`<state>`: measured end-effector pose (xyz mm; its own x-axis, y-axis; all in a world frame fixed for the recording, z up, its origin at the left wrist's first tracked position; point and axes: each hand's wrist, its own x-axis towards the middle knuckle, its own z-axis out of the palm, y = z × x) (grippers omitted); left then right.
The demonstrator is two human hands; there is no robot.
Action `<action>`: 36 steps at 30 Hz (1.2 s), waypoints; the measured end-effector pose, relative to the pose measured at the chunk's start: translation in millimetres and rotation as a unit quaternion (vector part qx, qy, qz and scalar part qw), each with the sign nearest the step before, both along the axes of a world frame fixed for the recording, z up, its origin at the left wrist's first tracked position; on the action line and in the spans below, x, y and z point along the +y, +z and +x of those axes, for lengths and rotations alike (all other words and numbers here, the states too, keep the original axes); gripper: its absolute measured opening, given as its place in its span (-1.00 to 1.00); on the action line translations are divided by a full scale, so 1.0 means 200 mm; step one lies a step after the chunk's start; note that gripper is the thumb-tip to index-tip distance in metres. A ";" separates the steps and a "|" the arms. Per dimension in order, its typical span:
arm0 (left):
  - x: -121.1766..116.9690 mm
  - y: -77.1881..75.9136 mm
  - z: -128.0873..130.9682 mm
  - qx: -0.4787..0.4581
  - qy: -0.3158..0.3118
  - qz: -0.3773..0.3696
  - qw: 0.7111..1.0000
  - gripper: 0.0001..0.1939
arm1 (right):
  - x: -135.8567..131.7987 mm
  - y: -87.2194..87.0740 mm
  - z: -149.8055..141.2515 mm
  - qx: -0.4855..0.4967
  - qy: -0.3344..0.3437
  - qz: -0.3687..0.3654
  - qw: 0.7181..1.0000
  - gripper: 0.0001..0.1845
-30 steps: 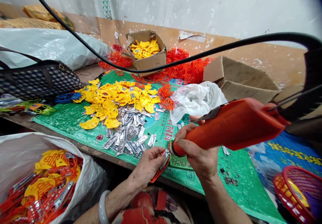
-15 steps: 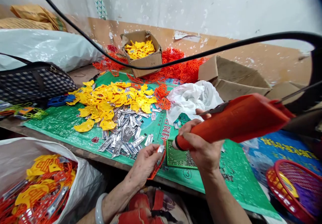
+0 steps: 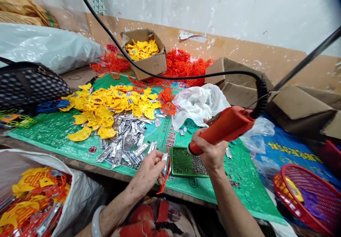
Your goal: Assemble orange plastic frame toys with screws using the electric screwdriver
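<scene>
My left hand (image 3: 150, 171) pinches an orange plastic strip with a silver metal plate (image 3: 167, 166) on it, near the table's front edge. In my right hand (image 3: 214, 155) is a red electric screwdriver (image 3: 223, 125), my fingers wrapped round its body. The tool is tilted, its tip end down and to the left over a green perforated tray (image 3: 173, 169). Many small metal screws (image 3: 198, 166) lie in the tray's right part. The tool's bit is too small to make out. Loose silver metal plates (image 3: 128, 137) lie in a heap left of the tray.
Yellow plastic pieces (image 3: 106, 102) are heaped behind the plates. A cardboard box (image 3: 151, 64) and orange netting (image 3: 181, 66) stand behind. A white sack (image 3: 82, 190) of parts is front left, a red basket (image 3: 298, 212) front right. A black cable (image 3: 170, 76) crosses the view.
The screwdriver has swung, its rear end now lower and farther from the camera. The strip with the plate has turned more upright in my left hand. The view has shifted slightly right.
</scene>
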<state>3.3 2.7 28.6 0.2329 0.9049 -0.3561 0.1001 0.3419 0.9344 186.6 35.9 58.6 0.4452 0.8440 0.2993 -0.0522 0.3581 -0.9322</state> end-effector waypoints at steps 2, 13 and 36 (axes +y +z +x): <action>0.00 0.01 0.00 0.011 -0.009 0.001 1.000 -0.83 | 0.00 0.00 0.00 -0.010 -0.007 -0.011 1.000 -0.85; 0.04 0.01 -0.04 0.045 -0.073 0.024 0.996 -0.86 | 0.00 -0.03 0.00 -0.023 -0.014 -0.033 0.999 -0.85; 0.15 0.07 -0.08 0.115 -0.205 0.055 0.970 -0.85 | -0.04 0.14 0.00 0.063 0.045 0.009 0.997 -0.66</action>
